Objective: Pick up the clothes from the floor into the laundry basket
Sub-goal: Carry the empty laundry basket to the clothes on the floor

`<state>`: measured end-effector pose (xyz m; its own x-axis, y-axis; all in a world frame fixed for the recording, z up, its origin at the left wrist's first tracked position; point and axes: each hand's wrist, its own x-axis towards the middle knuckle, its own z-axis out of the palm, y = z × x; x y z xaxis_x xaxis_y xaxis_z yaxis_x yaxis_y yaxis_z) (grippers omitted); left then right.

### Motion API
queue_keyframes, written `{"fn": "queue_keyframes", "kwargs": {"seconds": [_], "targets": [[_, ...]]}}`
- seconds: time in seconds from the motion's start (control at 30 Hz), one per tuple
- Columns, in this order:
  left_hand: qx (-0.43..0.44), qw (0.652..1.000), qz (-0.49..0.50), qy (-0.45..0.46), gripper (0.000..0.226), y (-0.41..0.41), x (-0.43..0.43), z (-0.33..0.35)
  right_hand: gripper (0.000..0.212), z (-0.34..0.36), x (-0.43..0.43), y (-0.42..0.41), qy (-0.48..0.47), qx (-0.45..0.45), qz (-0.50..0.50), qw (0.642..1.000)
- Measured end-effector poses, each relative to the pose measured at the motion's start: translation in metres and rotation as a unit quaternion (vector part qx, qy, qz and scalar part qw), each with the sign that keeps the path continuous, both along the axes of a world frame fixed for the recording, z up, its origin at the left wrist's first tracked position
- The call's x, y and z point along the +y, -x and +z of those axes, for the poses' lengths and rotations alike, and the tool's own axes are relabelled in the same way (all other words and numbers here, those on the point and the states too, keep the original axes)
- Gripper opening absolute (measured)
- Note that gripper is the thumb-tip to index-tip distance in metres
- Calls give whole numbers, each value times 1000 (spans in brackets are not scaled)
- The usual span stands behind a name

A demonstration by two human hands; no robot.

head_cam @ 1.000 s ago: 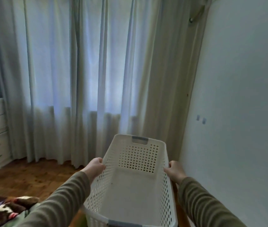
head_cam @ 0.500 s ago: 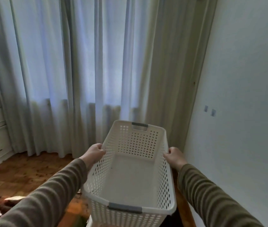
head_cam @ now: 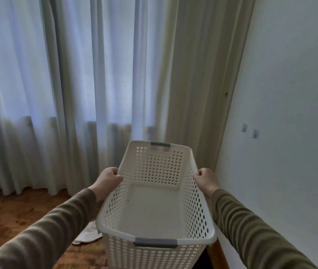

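Both hands, left hand (head_cam: 107, 179) and right hand (head_cam: 205, 179), gripped the empty white laundry basket (head_cam: 154, 232) by its side rims at lower centre; fingers were closed around them.

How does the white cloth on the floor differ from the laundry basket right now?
The white cloth lies crumpled on the wooden floor, while the laundry basket is held up by the left hand and right hand gripping its long side rims. The cloth is soft and unheld; the basket is rigid, perforated and empty. The cloth is much smaller and partly hidden behind the basket. Both are white.
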<state>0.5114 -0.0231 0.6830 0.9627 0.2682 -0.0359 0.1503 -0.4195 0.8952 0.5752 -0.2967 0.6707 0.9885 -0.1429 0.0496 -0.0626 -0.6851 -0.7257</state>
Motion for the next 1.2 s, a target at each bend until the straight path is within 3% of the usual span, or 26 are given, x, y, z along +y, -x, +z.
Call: {"fn": "queue_keyframes", "kwargs": {"seconds": [0.27,0.6,0.8,1.07,1.2], "targets": [[15,998,-10,60,17,-82,-16,-12,20,-19,-13,-78,5,24,2,1000],[53,969,-66,233,47,-192,-29,-34,13,-35,-31,-204,-6,41,31,999],[73,961,-45,262,48,-232,-25,-64,23,-63,-24,-250,-16,64,37,997],[107,959,-41,260,47,-280,-5,-105,15,-108,-4,-294,-48,109,30,992],[116,955,-30,271,48,-302,4,-126,23,-133,5,-311,-65,137,23,988]]}}
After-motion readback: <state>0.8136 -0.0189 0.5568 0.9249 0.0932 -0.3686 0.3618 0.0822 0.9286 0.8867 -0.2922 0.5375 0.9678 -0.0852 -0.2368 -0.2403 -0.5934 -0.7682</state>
